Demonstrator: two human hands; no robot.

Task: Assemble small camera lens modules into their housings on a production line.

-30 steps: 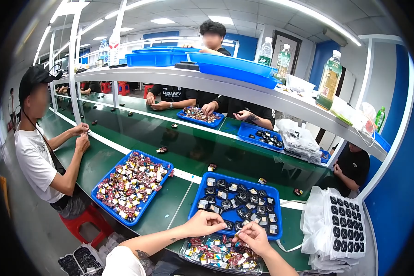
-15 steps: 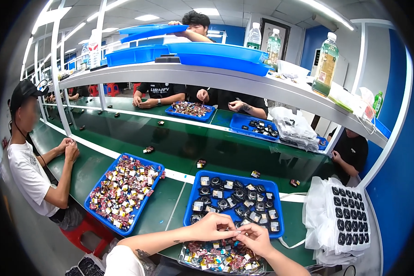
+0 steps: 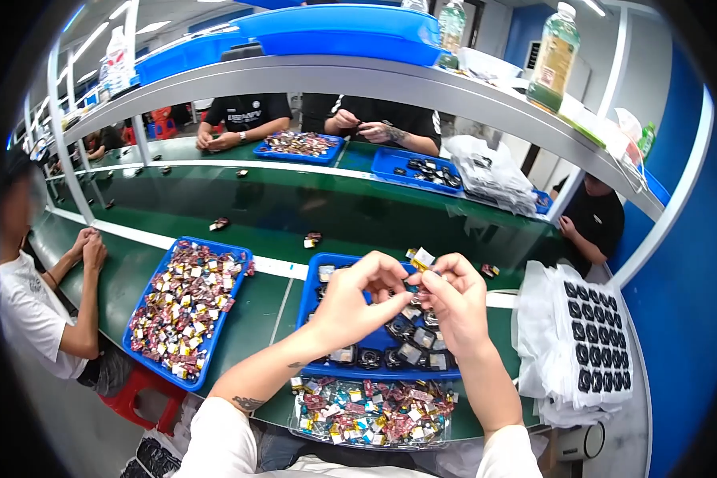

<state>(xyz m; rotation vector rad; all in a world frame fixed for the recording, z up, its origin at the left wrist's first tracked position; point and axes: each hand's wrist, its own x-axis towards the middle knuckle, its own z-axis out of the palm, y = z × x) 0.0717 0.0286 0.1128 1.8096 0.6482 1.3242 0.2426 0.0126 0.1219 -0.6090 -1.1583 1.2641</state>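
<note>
pinching a small wrapped part (image 3: 422,259) between both sets of fingers, your left hand (image 3: 358,307) and right hand (image 3: 454,299) hold it raised above the blue tray (image 3: 315,299), close for fine work.

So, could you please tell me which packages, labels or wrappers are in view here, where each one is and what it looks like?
Small wrapped piece: pinched between left hand and right hand, yellow and white.
Clear tray: nearest edge, heaped with red, silver and teal wrappers.
Blue tray: left, multicoloured wrapped pieces.
White bags: right, stacked flat, black pieces showing through.
Bottle: shelf above, clear, yellowish liquid, label band.
</note>
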